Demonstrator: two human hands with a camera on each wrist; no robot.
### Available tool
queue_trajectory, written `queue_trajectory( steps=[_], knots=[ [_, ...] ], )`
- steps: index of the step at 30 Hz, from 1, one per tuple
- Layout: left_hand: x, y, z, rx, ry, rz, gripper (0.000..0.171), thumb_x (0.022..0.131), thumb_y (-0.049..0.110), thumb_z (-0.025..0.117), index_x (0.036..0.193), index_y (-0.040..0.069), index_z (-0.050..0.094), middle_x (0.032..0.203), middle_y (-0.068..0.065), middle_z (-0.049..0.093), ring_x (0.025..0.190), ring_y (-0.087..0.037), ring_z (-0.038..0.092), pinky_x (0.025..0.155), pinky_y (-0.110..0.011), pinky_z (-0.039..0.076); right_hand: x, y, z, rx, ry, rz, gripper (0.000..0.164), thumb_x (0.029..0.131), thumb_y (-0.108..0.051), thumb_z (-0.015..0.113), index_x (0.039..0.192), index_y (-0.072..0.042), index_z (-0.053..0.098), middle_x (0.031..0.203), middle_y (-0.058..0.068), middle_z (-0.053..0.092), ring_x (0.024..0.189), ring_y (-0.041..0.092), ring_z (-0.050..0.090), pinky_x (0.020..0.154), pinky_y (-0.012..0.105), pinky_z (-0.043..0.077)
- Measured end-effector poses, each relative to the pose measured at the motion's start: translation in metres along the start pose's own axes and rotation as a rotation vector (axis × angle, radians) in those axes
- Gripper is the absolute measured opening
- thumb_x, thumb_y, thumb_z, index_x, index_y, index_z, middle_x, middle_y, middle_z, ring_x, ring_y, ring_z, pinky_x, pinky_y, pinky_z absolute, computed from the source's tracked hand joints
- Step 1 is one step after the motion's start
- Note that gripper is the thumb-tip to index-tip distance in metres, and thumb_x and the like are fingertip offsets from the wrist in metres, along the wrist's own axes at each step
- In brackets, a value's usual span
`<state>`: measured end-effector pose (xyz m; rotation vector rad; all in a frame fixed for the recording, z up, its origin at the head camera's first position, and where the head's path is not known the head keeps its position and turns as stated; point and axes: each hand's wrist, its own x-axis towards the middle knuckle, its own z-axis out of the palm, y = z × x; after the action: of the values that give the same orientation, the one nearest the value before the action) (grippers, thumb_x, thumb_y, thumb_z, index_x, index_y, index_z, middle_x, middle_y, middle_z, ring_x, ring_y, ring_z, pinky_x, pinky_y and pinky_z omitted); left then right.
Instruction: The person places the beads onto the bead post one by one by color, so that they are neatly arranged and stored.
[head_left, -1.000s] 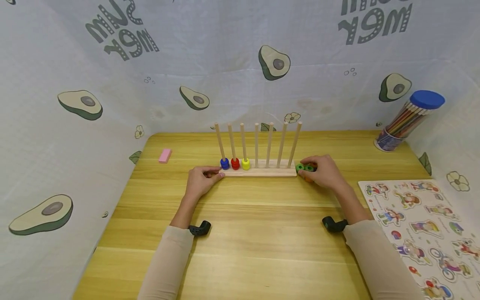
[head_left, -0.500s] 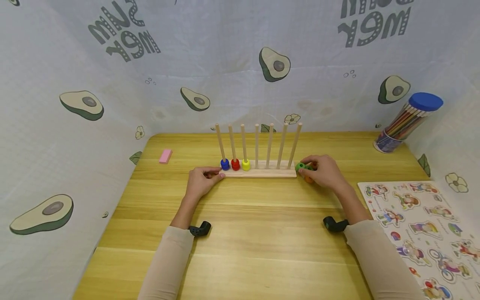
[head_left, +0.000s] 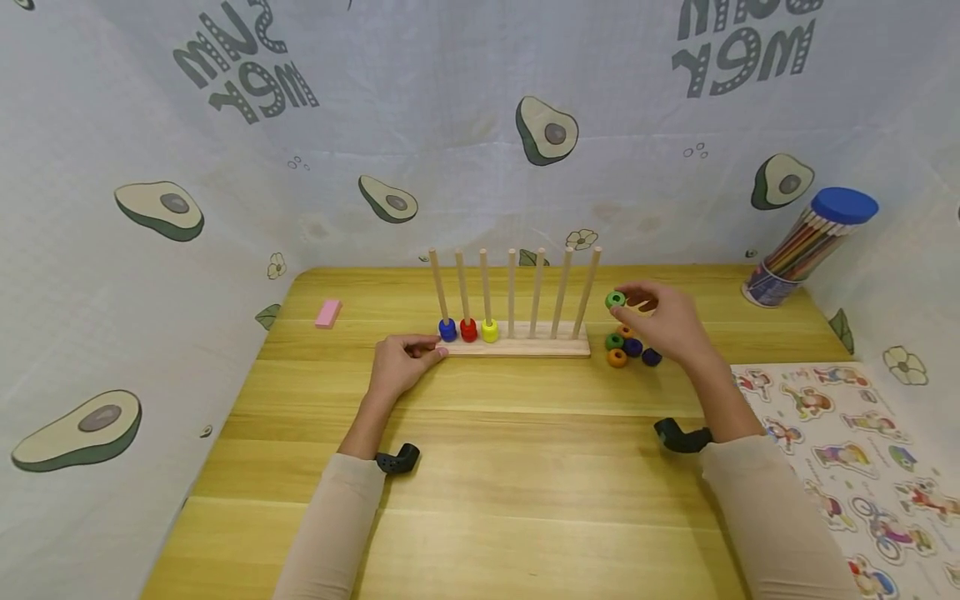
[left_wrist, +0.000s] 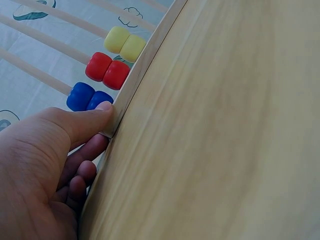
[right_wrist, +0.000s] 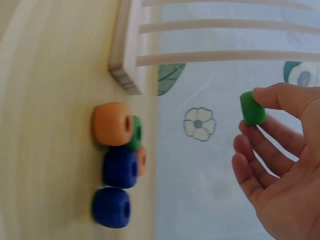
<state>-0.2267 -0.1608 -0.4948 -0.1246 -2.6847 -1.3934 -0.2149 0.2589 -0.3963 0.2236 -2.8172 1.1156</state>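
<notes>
A wooden peg rack (head_left: 517,351) with several upright pegs stands across the table. My left hand (head_left: 403,363) grips its left end, the thumb at the front edge near the blue beads (left_wrist: 81,96). Two blue, two red (left_wrist: 116,75) and two yellow beads (left_wrist: 116,40) sit stacked on the three leftmost pegs; the other pegs are bare. To the right of the rack, my right hand (head_left: 669,323) pinches a green bead (right_wrist: 252,108) between thumb and fingers, raised above the table. Below it lie loose beads: orange (right_wrist: 111,124), another green (head_left: 614,342), and dark blue (right_wrist: 111,207).
A pink eraser-like block (head_left: 328,314) lies at the back left. A blue-lidded jar of pencils (head_left: 808,246) stands at the back right. A picture board (head_left: 847,425) covers the right side. A printed cloth (head_left: 465,133) hangs behind the table.
My right hand has lifted the green bead up off the pile, uncovering the loose beads beneath. My left hand has stayed at the rack's end.
</notes>
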Motion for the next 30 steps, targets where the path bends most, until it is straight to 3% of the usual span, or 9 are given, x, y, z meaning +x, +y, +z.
queue_trajectory(
  steps=[5, 9, 14, 22, 30],
  knots=[
    [-0.001, -0.001, -0.001, 0.008, 0.004, 0.003, 0.025, 0.084, 0.039, 0.087, 0.102, 0.022, 0.085, 0.083, 0.001, 0.077, 0.069, -0.014, 0.061, 0.061, -0.027, 0.046, 0.0, -0.015, -0.011, 0.086, 0.129, -0.008, 0.048, 0.099, -0.037, 0.07, 0.135, -0.006, 0.065, 0.122, 0.016, 0.065, 0.11, 0.025, 0.057, 0.096, 0.038, 0.044],
    [-0.001, -0.001, 0.0, 0.013, 0.004, 0.004, 0.026, 0.084, 0.04, 0.086, 0.102, 0.021, 0.085, 0.082, 0.001, 0.077, 0.069, -0.014, 0.061, 0.061, -0.027, 0.046, 0.002, -0.027, -0.019, 0.177, 0.236, -0.054, 0.042, 0.096, -0.032, 0.074, 0.129, -0.007, 0.069, 0.108, -0.001, 0.066, 0.098, 0.008, 0.057, 0.09, 0.02, 0.042],
    [0.0, -0.001, 0.0, 0.016, 0.004, 0.012, 0.026, 0.084, 0.039, 0.086, 0.103, 0.021, 0.085, 0.083, 0.001, 0.077, 0.069, -0.015, 0.06, 0.061, -0.027, 0.045, 0.006, -0.047, -0.026, 0.267, 0.29, -0.125, 0.037, 0.096, -0.027, 0.076, 0.126, -0.006, 0.071, 0.1, -0.017, 0.064, 0.095, 0.005, 0.059, 0.087, 0.014, 0.044],
    [0.001, 0.0, 0.0, 0.009, 0.002, 0.019, 0.025, 0.085, 0.037, 0.086, 0.103, 0.02, 0.085, 0.082, 0.0, 0.077, 0.068, -0.016, 0.06, 0.061, -0.028, 0.045, 0.018, -0.082, -0.019, 0.325, 0.267, -0.214, 0.032, 0.097, -0.023, 0.074, 0.125, -0.008, 0.074, 0.107, -0.01, 0.065, 0.101, 0.012, 0.058, 0.084, 0.018, 0.046],
    [0.0, 0.002, 0.0, 0.021, 0.004, 0.015, 0.026, 0.084, 0.037, 0.087, 0.103, 0.02, 0.085, 0.084, -0.001, 0.078, 0.069, -0.014, 0.061, 0.061, -0.027, 0.046, 0.03, -0.104, -0.002, 0.264, 0.203, -0.293, 0.034, 0.098, -0.021, 0.073, 0.13, -0.011, 0.071, 0.123, 0.009, 0.068, 0.117, 0.021, 0.057, 0.104, 0.038, 0.037]
  ],
)
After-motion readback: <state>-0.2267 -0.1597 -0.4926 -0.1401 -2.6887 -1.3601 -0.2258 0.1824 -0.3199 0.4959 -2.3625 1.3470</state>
